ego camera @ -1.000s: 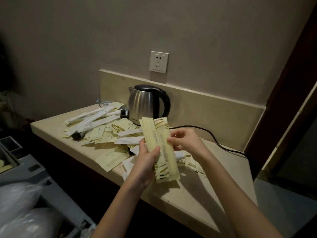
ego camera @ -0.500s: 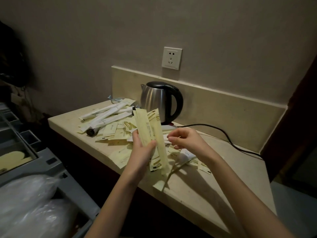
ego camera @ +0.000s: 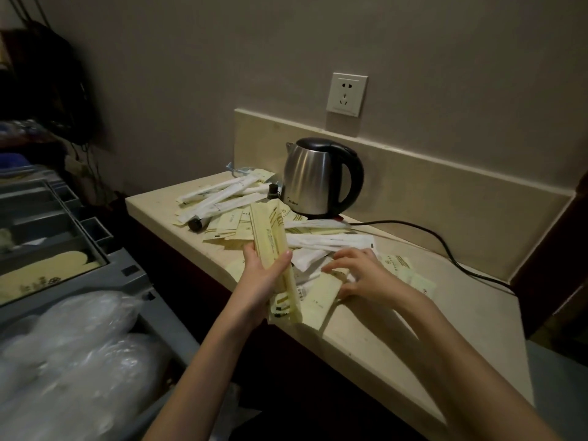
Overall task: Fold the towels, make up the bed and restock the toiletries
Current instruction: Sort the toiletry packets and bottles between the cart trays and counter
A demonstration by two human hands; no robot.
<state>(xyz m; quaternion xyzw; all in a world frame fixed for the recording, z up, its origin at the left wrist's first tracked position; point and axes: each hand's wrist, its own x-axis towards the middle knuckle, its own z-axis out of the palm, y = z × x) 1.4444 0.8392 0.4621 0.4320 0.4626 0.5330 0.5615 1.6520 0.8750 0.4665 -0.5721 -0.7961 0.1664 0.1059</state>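
Note:
A loose heap of toiletry packets [ego camera: 321,237], pale yellow sachets and long white sleeves, covers the beige counter [ego camera: 375,332]. My left hand [ego camera: 261,278] grips a stack of long yellow packets [ego camera: 273,246], held upright above the counter's front edge. My right hand [ego camera: 362,275] lies palm down on the heap, fingers spread, fingertips touching a flat yellow sachet [ego camera: 318,300]. It holds nothing that I can see.
A steel kettle [ego camera: 318,179] stands at the back of the counter; its black cord [ego camera: 439,243] runs right along the surface. A wall socket [ego camera: 346,94] is above it. A grey housekeeping cart [ego camera: 105,249] with compartments and plastic-wrapped bundles [ego camera: 73,351] stands at the left.
My right hand has left the held stack and dropped onto the heap on the counter. The left hand has lowered the stack slightly. The camera has turned left.

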